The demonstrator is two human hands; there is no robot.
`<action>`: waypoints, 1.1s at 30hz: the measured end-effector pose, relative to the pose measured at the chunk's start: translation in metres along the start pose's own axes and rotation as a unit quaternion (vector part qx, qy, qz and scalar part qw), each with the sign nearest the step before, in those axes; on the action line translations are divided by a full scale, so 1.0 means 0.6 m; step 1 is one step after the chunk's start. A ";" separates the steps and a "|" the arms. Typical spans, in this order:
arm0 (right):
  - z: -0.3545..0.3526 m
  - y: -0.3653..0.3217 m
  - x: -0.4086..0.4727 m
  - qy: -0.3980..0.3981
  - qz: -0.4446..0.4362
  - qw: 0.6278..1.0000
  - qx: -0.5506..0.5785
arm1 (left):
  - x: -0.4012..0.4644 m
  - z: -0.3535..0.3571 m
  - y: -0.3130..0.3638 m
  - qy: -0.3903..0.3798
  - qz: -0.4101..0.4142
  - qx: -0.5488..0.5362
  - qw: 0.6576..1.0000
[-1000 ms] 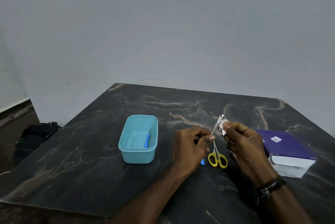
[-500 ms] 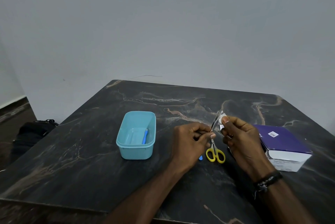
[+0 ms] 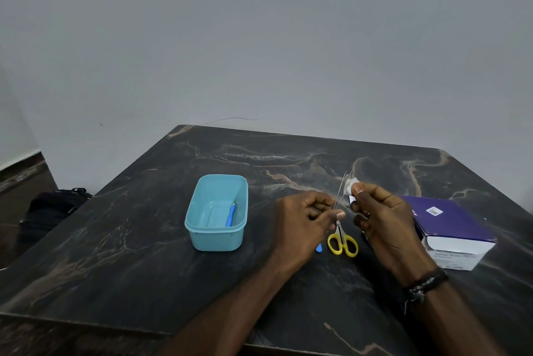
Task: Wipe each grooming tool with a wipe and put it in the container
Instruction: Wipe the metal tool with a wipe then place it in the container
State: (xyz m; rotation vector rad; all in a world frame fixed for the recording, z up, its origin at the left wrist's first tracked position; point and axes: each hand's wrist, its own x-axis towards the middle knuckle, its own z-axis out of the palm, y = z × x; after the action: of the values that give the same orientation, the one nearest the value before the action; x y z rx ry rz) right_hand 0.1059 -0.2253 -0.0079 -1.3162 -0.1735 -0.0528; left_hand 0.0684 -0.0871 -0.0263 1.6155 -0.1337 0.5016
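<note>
Your left hand (image 3: pixel 305 218) pinches thin metal tweezers (image 3: pixel 341 190); your right hand (image 3: pixel 380 215) pinches a white wipe (image 3: pixel 352 184) against them.

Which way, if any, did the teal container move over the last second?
No. The teal container keeps its offset left of the yellow scissors; only the camera shifted.
</note>
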 end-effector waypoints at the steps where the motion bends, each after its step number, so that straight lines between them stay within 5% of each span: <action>1: 0.000 0.000 -0.001 -0.004 0.000 1.000 -0.003 | 0.000 0.000 -0.002 -0.001 0.002 0.007 1.000; 14: 0.000 0.008 0.002 0.006 -0.053 0.995 -0.082 | -0.001 0.001 -0.007 -0.010 0.029 0.047 0.998; 23: 0.004 0.006 -0.006 -0.081 -0.046 0.979 -0.181 | 0.002 -0.007 -0.009 -0.005 0.035 0.033 0.999; 33: -0.005 0.013 0.009 0.026 -0.063 0.991 -0.118 | -0.004 0.001 -0.005 -0.025 0.025 0.025 0.999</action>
State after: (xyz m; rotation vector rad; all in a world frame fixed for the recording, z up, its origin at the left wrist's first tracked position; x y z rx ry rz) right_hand 0.1128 -0.2262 -0.0152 -1.5372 -0.2103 -0.2195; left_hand 0.0674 -0.0879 -0.0298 1.6768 -0.2016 0.5064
